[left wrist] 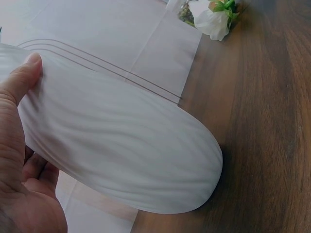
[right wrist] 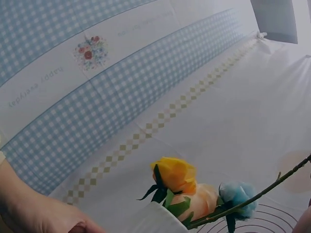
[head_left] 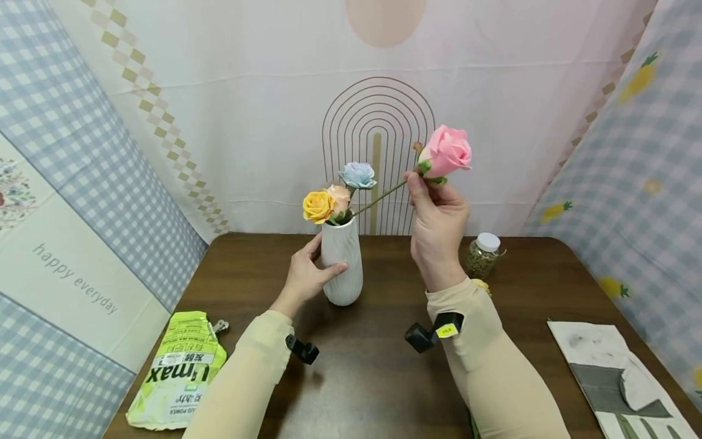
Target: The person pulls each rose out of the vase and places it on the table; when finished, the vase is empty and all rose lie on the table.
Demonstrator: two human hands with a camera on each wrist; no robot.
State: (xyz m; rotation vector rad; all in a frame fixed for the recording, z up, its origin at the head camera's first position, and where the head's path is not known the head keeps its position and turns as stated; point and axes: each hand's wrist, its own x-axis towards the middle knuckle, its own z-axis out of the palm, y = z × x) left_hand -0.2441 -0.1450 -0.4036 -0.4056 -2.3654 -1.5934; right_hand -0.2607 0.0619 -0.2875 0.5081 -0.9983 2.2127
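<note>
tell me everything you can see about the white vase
The white vase is tall and slim, with wavy ridges on its ceramic-looking wall and a rounded base. It appears to stand upright on the brown table, the left hand gripping its side. A yellow flower, a peach flower and a pale blue flower rise from its open mouth; the stem of a pink rose, held by the right hand, reaches the rim, its tip hidden.

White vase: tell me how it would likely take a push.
The vase would probably tip if pushed near the top, being tall and narrow with flowers above its mouth. Knocked over, it might roll, given its rounded sides. It is likely stiff, as the left hand grips it without visibly denting it.
</note>
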